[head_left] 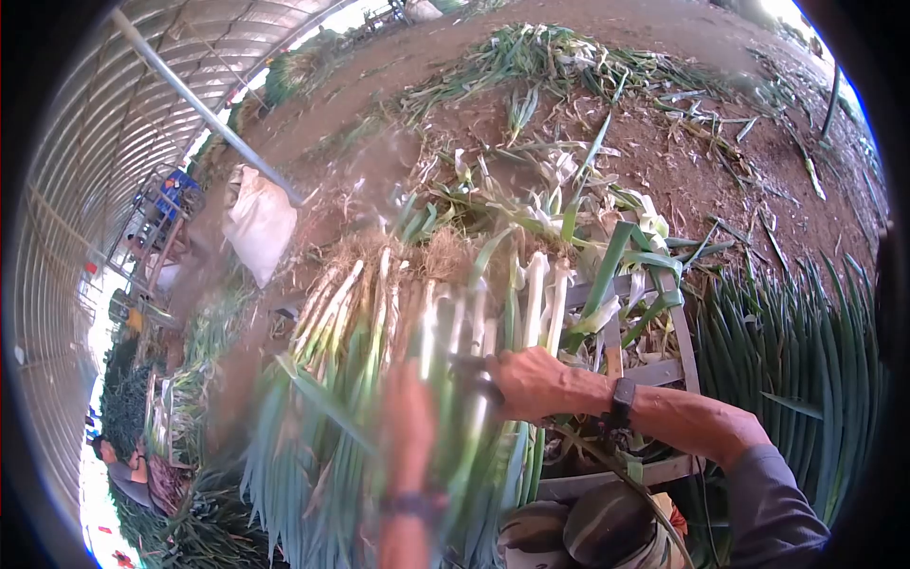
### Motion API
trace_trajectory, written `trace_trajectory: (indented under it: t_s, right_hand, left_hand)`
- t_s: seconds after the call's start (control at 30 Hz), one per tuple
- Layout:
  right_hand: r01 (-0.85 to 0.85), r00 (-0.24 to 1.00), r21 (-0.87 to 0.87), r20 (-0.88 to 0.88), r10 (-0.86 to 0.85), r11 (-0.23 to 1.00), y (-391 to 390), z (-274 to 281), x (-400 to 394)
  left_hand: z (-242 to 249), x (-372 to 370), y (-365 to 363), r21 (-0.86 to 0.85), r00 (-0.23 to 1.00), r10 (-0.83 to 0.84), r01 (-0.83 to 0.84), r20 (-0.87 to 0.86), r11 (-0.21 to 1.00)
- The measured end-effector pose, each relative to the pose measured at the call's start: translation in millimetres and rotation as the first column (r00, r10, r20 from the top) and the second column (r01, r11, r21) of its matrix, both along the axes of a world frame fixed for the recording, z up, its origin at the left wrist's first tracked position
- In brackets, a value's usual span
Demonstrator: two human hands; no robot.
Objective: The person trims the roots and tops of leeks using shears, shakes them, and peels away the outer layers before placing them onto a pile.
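Note:
Long green onions [370, 370] with white stems and green leaves lie side by side in front of me, roots pointing away. My left hand [408, 408] is over the middle of the row, smeared by motion, so its fingers do not show clearly. My right hand [536, 381] is closed on a small dark tool [477, 373], whose kind the blur hides. The tool's tip is over the white stems. Just beyond my right hand, bare white stems [547, 294] stand out from the rooted ones on the left.
A metal frame [684, 346] holding leaf scraps is at my right. Upright green onions [787, 379] are packed beyond it. Peeled leaves [559, 57] litter the soil. A pale sack [259, 223] stands by a metal pole [204, 109]. Another person [133, 479] sits at far left.

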State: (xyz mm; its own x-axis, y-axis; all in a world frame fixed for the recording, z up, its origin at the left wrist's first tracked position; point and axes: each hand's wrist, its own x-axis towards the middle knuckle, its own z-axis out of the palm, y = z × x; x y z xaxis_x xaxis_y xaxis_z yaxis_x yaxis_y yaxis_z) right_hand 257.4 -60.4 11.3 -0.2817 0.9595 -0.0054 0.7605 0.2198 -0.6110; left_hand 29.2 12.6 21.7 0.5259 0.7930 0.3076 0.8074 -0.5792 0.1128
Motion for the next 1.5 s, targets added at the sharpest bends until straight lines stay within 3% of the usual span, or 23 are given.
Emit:
trace_trajectory:
  t_s: [0.03, 0.07, 0.13, 0.23, 0.33, 0.43, 0.53, 0.63, 0.73, 0.83, 0.93, 1.03, 1.13, 1.2, 1.27, 1.3, 1.4, 1.43, 1.5]
  right_hand:
    - [-0.004, 1.0, 0.006, 0.025, 0.004, 1.0, 2, -2, 0]
    - [-0.008, 0.999, 0.013, 0.051, 0.008, 1.0, 5, -3, 0]
    - [-0.04, 0.997, -0.031, 0.065, 0.042, 0.999, 8, -2, 1]
    - [0.048, 0.99, 0.005, 0.134, -0.048, 0.999, 9, 0, -3]
    - [0.095, 0.984, 0.051, 0.145, -0.102, 0.994, 8, 4, -1]
    - [0.13, 0.989, 0.024, 0.062, -0.131, 0.991, -4, 20, 9]
    - [0.059, 0.997, -0.124, -0.051, -0.066, 0.99, -30, 37, 20]
    - [-0.026, 0.995, -0.147, -0.095, 0.012, 0.989, -60, 49, 21]
    - [-0.161, 0.982, -0.134, -0.125, 0.144, 0.978, -78, 45, 26]
    - [0.002, 1.0, -0.061, -0.023, -0.003, 0.998, -81, 45, 25]
    - [0.068, 0.993, 0.065, 0.088, -0.074, 0.996, -77, 35, 30]
    - [0.099, 0.991, 0.102, 0.079, -0.107, 0.99, -79, 35, 35]
    - [0.095, 0.995, 0.038, 0.0, -0.095, 0.995, -94, 44, 39]
    - [0.059, 0.996, 0.023, -0.063, -0.058, 0.998, -105, 40, 42]
    - [0.016, 0.999, -0.105, -0.029, -0.019, 0.994, -107, 45, 43]
    - [-0.005, 1.0, -0.166, -0.013, 0.003, 0.986, -107, 47, 43]
    - [0.058, 0.998, -0.086, 0.039, -0.055, 0.995, -96, 40, 42]
    - [0.085, 0.995, -0.056, 0.053, -0.082, 0.995, -92, 35, 42]
    - [0.14, 0.987, 0.008, 0.078, -0.14, 0.99, -85, 26, 45]
  left_hand:
    - [-53, -11, 3, 0.029, 0.997, -0.01, 0.008, 0.071, 1.0]
    - [-71, -12, -6, -0.049, 0.997, 0.073, -0.072, 0.01, 0.996]
    - [-68, -13, -15, 0.042, 0.999, 0.01, -0.008, -0.049, 0.999]
    - [-78, -9, -9, 0.102, 0.979, 0.128, -0.113, -0.161, 0.988]
    - [-68, -1, -1, -0.11, 0.906, 0.245, -0.298, -0.346, 0.948]
    - [-56, -4, -7, -0.161, 0.93, 0.161, -0.224, -0.33, 0.961]
    - [-37, -8, -18, -0.292, 0.96, 0.079, -0.159, -0.27, 0.943]
    - [-48, -16, -22, -0.412, 0.941, 0.182, -0.291, -0.284, 0.864]
    - [-56, -14, -27, -0.399, 0.954, 0.248, -0.297, -0.169, 0.868]
    - [-55, -9, -32, -0.36, 0.963, 0.269, -0.245, 0.017, 0.9]
    - [-62, -7, -26, -0.423, 0.967, 0.246, -0.251, -0.069, 0.87]
    - [-54, -6, -23, -0.477, 0.975, 0.222, -0.2, -0.01, 0.856]
    - [-17, -13, -12, -0.674, 0.985, 0.173, -0.141, -0.02, 0.725]
    - [-8, -19, -12, -0.708, 0.972, 0.234, -0.183, -0.025, 0.682]
    - [-12, -31, -10, -0.73, 0.965, 0.255, -0.221, -0.066, 0.647]
    - [-19, -36, -6, -0.711, 0.964, 0.191, -0.266, -0.187, 0.651]
    - [-55, -42, -17, -0.788, 0.937, 0.332, -0.124, 0.106, 0.603]
    - [-62, -35, -20, -0.765, 0.912, 0.365, -0.098, 0.186, 0.637]
    - [-73, -29, -18, -0.761, 0.902, 0.379, -0.094, 0.208, 0.641]
